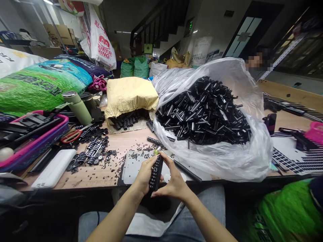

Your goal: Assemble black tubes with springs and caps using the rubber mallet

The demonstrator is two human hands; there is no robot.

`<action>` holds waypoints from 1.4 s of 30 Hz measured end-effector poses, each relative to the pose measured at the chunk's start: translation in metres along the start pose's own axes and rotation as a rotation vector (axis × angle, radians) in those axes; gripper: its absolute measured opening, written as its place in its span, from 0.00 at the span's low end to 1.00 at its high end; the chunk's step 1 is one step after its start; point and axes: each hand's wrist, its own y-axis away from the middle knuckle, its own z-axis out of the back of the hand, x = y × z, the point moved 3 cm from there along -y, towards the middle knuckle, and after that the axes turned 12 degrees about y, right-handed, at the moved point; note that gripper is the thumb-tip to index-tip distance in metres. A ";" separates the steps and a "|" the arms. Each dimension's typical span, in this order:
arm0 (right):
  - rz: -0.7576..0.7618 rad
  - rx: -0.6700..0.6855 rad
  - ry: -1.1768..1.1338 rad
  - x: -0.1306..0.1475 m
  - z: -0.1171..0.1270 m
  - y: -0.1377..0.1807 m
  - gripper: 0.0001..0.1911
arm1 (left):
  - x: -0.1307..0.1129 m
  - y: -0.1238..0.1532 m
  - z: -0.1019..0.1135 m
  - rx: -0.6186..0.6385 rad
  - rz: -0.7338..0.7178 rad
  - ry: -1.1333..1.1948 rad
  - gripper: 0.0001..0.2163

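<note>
My left hand (145, 173) is closed around the left side of a narrow black bar with rows of white characters (156, 173), held above the front edge of the table. My right hand (174, 179) grips the same bar from the other side, thumb near its lower end and fingers near its top. A small yellow-green piece (156, 152) with a metal part shows at the bar's upper end; whether it is attached I cannot tell. Just beyond the hands lies a grey-white board (130, 164) strewn with tiny black rings. Behind the right hand a black rod (188, 170) lies slanted.
A clear plastic bag (259, 144) full of black pieces spreads across the right. Left are a pink basket (66, 121), a white power bank-like block (54, 168), scissors (72, 135), ringed rods (93, 148) and a green flask (80, 109). A yellow sack (131, 94) stands behind.
</note>
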 end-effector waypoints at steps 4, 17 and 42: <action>-0.019 0.052 -0.023 -0.002 -0.004 0.001 0.59 | 0.002 -0.001 0.000 -0.019 -0.011 -0.036 0.20; -0.177 -0.062 0.103 -0.012 -0.041 0.004 0.45 | 0.005 -0.008 0.024 0.011 -0.530 -0.810 0.19; -0.306 -0.024 0.581 -0.035 -0.048 0.013 0.15 | 0.017 -0.022 0.040 -0.292 -0.734 -1.696 0.19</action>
